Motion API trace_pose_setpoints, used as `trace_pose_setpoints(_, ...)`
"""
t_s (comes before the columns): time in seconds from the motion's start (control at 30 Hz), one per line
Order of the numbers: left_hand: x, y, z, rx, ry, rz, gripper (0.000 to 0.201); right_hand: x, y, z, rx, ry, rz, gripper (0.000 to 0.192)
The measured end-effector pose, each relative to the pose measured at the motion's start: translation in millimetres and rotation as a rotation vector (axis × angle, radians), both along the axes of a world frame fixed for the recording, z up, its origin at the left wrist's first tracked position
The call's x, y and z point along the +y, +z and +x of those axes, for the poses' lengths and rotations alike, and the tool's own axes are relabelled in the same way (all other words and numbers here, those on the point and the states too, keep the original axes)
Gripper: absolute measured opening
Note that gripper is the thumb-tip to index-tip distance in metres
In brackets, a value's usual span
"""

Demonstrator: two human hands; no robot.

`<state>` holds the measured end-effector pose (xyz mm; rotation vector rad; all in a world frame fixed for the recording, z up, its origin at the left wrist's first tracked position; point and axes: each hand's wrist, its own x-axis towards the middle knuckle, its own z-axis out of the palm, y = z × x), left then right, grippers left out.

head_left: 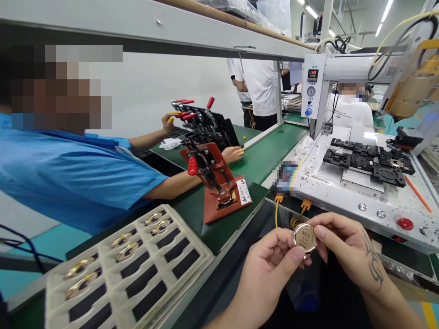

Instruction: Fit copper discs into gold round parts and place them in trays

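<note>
A round gold watch case (305, 238) with printed marks on its flat face is held up between both of my hands. My left hand (274, 260) pinches its lower left edge, the thumb lying over the rim. On the other side, the thumb and fingers of my right hand (338, 246) grip the upper right rim. To the left, a beige tray (118, 278) has several gold watch cases (127, 251) in its slots. A red-brown toggle clamp fixture (219, 183) stands beyond the tray.
A white bench machine (356, 192) with black fixture blocks (366, 157) and a red button (405, 224) stands at right. A co-worker in a blue shirt (68, 169) reaches towards black clamps (206, 123) across the green bench (264, 155). A shelf beam (192, 29) runs overhead.
</note>
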<state>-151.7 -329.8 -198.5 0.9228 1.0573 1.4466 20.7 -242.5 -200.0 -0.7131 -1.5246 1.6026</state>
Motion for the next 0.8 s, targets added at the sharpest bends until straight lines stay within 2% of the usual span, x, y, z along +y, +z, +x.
trace_pose_setpoints(0.23,-1,-3.3,0,0.041,-0.005,0.052,0.035,-5,-0.5,2,0.023,0.004,-0.038,0.020)
trace_pose_setpoints(0.5,-2,-10.6,2,0.131,-0.001,0.162,0.023,-8,0.6,2,0.008,0.061,0.008,0.014)
trace_pose_setpoints(0.8,-4,-12.6,0,0.129,-0.008,0.169,0.022,-14,4.0,2,-0.007,0.048,0.008,0.014)
